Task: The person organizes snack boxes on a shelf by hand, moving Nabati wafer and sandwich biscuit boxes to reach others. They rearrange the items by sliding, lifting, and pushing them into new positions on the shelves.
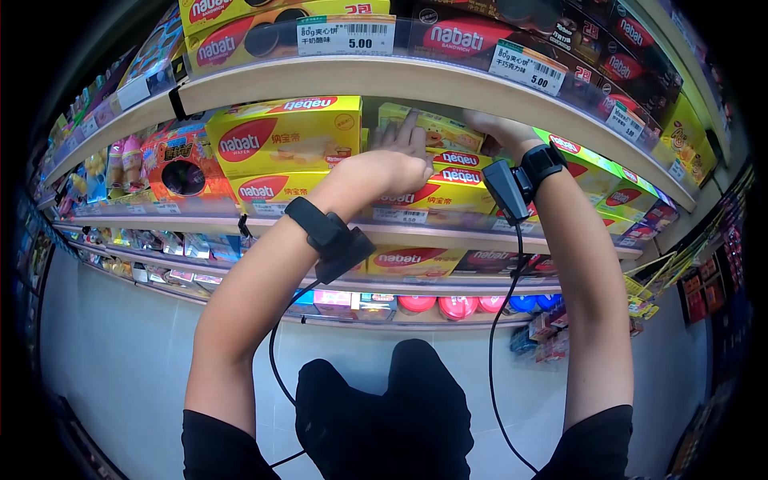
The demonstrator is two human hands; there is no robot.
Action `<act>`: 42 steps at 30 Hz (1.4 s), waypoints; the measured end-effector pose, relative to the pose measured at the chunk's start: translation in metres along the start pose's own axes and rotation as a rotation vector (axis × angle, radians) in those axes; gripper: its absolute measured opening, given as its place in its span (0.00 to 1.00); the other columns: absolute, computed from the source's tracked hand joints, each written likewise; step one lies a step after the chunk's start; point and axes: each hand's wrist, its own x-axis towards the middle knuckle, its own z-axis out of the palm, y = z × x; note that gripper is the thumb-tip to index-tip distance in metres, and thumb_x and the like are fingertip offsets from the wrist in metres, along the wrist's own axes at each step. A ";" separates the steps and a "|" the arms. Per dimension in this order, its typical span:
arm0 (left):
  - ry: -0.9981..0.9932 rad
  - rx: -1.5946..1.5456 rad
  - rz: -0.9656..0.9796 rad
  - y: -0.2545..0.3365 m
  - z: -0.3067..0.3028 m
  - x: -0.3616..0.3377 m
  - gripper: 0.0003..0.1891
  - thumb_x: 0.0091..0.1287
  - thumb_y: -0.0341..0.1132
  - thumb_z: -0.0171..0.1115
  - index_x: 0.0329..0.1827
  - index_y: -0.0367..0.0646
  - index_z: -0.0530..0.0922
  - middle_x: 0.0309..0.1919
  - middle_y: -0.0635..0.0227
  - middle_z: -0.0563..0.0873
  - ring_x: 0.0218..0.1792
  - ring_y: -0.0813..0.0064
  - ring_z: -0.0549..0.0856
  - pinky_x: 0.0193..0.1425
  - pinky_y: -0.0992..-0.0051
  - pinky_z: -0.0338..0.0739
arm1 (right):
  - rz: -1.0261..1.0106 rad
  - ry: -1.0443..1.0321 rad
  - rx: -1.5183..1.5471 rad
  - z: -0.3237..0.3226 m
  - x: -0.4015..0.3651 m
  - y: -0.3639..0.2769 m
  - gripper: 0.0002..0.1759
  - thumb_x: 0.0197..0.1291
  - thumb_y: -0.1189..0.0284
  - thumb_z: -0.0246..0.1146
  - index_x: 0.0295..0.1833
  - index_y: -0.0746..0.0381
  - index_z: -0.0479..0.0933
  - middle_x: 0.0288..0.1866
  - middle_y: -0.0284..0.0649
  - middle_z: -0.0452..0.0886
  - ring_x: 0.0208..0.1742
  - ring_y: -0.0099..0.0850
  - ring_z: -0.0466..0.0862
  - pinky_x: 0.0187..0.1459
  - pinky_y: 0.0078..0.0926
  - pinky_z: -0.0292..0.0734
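My left hand (406, 154) reaches into the middle shelf, its fingers stretched out against the left part of a yellow-green box (436, 128). At that box's right end is my right hand (500, 132), its fingers partly hidden by the box and the shelf edge above. Below the box lie yellow Nabati wafer boxes (456, 196), stacked flat. A larger yellow Nabati box (284, 136) stands left of my left hand. Right of my right wrist are green Nabati boxes (588, 172).
The upper shelf board (336, 84) runs just above my hands, with price tags (346, 36) and more Nabati boxes on it. Lower shelves hold red-lidded tubs (458, 306). Cables (494, 344) hang from the devices on my wrists. Yellow wire racks (652, 276) stick out at right.
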 end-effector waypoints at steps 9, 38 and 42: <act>-0.010 0.026 -0.003 -0.004 0.005 0.003 0.33 0.78 0.47 0.38 0.78 0.32 0.54 0.80 0.38 0.49 0.81 0.45 0.51 0.83 0.48 0.45 | -0.332 0.010 -0.666 0.045 0.042 0.033 0.15 0.62 0.73 0.59 0.50 0.66 0.85 0.52 0.53 0.86 0.50 0.47 0.87 0.56 0.40 0.81; -0.004 0.121 -0.059 -0.003 0.002 0.003 0.37 0.77 0.49 0.40 0.82 0.34 0.47 0.82 0.48 0.48 0.82 0.47 0.47 0.84 0.52 0.43 | -0.324 -0.290 -0.224 0.023 -0.015 0.007 0.32 0.59 0.63 0.61 0.69 0.63 0.71 0.67 0.58 0.77 0.69 0.51 0.77 0.70 0.44 0.67; 0.071 0.069 -0.047 -0.009 0.012 0.007 0.34 0.77 0.44 0.43 0.81 0.33 0.51 0.81 0.47 0.52 0.82 0.44 0.49 0.84 0.56 0.47 | -0.309 -0.216 -0.260 0.028 -0.026 0.007 0.33 0.62 0.60 0.59 0.71 0.63 0.68 0.70 0.59 0.74 0.73 0.51 0.72 0.74 0.48 0.61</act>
